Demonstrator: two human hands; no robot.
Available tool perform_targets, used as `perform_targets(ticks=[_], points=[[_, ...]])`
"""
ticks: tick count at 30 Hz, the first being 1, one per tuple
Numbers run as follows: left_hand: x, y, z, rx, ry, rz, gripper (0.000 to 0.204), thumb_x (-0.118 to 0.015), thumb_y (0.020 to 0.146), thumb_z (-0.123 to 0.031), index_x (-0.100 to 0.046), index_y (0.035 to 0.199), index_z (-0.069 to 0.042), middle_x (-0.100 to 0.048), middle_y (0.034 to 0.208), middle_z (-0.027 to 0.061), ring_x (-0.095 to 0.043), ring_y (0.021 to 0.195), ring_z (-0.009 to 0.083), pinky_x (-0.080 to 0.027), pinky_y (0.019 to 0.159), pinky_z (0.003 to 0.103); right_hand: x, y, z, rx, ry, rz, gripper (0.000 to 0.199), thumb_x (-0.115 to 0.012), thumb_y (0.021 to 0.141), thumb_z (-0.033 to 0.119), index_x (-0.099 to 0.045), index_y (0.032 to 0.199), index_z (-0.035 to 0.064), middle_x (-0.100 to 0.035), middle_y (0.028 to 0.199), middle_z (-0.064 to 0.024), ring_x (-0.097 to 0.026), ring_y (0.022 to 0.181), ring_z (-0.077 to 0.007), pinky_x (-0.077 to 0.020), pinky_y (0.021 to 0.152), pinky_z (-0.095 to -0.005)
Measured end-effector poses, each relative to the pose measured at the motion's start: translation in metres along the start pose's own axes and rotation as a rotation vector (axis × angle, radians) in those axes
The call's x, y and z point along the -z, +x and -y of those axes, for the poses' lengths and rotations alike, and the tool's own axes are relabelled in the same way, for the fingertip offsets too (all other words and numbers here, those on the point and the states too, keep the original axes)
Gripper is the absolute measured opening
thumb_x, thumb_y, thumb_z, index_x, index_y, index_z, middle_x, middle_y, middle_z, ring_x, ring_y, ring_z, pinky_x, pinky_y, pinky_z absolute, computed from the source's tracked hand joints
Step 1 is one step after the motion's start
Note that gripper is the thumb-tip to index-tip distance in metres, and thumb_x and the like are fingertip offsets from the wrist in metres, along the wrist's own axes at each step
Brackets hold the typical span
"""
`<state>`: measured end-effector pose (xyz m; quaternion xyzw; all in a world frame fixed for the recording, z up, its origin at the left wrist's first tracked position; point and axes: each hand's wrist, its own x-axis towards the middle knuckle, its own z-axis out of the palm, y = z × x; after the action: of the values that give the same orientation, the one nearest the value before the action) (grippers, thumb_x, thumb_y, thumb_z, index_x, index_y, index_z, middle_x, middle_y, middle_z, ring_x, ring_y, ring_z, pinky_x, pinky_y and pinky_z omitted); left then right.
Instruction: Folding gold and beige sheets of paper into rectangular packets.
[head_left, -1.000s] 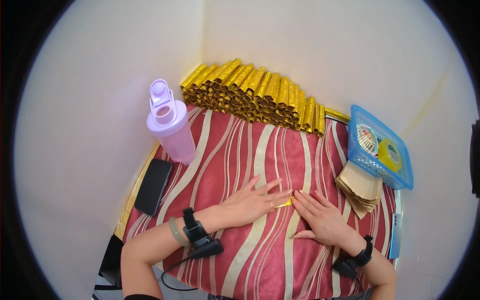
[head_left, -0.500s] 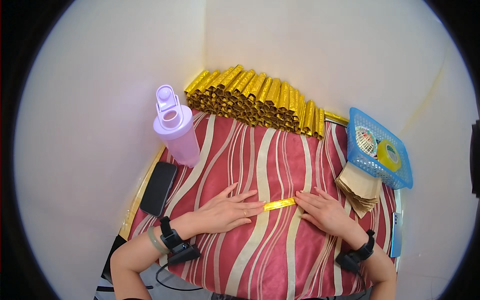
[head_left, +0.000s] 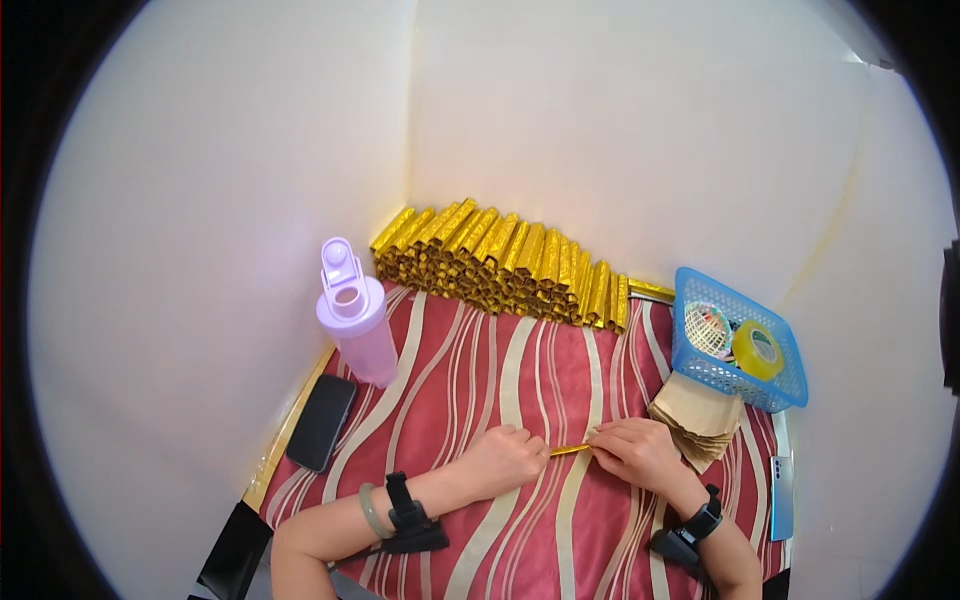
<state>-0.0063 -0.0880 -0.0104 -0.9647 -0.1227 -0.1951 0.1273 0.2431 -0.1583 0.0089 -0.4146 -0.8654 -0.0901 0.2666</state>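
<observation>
Now curled from flat, left hand (head_left: 507, 461) and right hand (head_left: 642, 453), grip clamped on gold strip (head_left: 570, 450) (opposite ends)

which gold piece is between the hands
The thin gold strip reaching from the left hand to the right hand; the others lie in a pile by the wall.

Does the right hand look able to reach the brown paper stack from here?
Probably yes: the brown paper stack lies close beside the right hand with nothing visible between, though that hand holds the gold strip.
</observation>
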Motion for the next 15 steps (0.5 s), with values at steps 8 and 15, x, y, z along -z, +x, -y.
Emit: perform_targets(ticks=[8,15], points=[[0.019,0.007,0.002,0.368,-0.703,-0.019,0.018,-0.066,0.088,-0.019,-0.074,0.1,-0.007,-0.069,0.08,0.0096,-0.067,0.07,0.0279,-0.052,0.06,0.036,0.014,0.006,0.016,-0.681,0.928,-0.001,0.032,-0.075,0.086,0.01,-0.067,0.116,0.0013,-0.073,0.093,-0.0069,-0.069,0.086,-0.0094,-0.0546,0.075,-0.0226],[0.029,0.012,0.003,0.504,-1.022,0.036,0.02,-0.07,0.088,-0.013,-0.074,0.104,-0.002,-0.073,0.087,0.0127,-0.068,0.071,0.0169,-0.052,0.061,0.03,0.021,0.017,0.026,-0.763,1.092,-0.068,0.018,-0.074,0.087,0.011,-0.073,0.1,-0.0007,-0.074,0.09,-0.0063,-0.067,0.082,-0.0075,-0.0527,0.072,-0.0224]])
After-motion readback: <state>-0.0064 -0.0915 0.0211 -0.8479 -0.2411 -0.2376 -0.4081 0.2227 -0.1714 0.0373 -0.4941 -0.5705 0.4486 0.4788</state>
